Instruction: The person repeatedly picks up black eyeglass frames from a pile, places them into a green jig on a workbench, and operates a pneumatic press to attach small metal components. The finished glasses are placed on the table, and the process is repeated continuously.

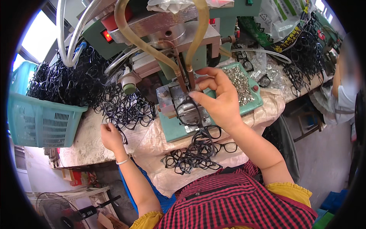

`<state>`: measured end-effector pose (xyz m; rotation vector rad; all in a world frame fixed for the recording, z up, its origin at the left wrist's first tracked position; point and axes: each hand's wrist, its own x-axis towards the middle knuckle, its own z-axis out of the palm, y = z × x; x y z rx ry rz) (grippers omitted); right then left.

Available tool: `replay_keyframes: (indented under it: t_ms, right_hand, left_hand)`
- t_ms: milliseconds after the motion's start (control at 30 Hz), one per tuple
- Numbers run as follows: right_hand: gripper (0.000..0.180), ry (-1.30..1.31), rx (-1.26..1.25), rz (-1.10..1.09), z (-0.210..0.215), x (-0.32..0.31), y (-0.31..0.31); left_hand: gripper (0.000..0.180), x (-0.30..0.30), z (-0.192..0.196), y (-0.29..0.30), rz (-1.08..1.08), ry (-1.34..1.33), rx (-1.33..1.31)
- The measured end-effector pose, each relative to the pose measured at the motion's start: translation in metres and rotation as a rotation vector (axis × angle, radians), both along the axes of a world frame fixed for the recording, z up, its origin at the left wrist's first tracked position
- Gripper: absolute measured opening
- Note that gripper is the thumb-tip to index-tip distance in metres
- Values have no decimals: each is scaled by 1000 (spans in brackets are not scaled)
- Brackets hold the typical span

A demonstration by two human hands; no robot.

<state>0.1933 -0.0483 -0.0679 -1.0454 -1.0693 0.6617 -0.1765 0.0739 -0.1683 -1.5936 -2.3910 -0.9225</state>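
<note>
My right hand [221, 98] is at the machine's two upright metal prongs [186, 81]. Its thumb and fingers are closed on a black eyeglass frame [179, 114], whose rim hangs over the metal fixture [187, 108]. The exact grip point is partly hidden by the fingers. Off to the left, my left hand [111, 137] is curled closed beside a heap of black eyeglass frames [124, 107]. A dark frame piece [124, 136] shows at its fingers. More black frames [190, 154] lie piled on the brownish paper in front of me.
A green tray [256, 102] of small metal parts sits right of the fixture. At left stands a teal basket [45, 120] heaped with frames. Hoses [133, 36] loop down from the machine. A fan [61, 212] is low at left; another person [345, 95] is at far right.
</note>
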Motion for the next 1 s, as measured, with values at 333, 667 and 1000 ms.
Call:
replay_keyframes:
  t_ms: [333,667,1000]
  right_hand:
    - [45,1,-63,186,20,13,-29]
    - [17,-1046,-232,-549,-85,110,-28]
    - [8,-967,-120,-589,-77,103,-18]
  left_hand:
    - [9,142,113,-85,-1148,-963,778]
    - [20,191,116,-96,-1715,-80,468]
    - [39,170,87,-134,-1419,-152,479]
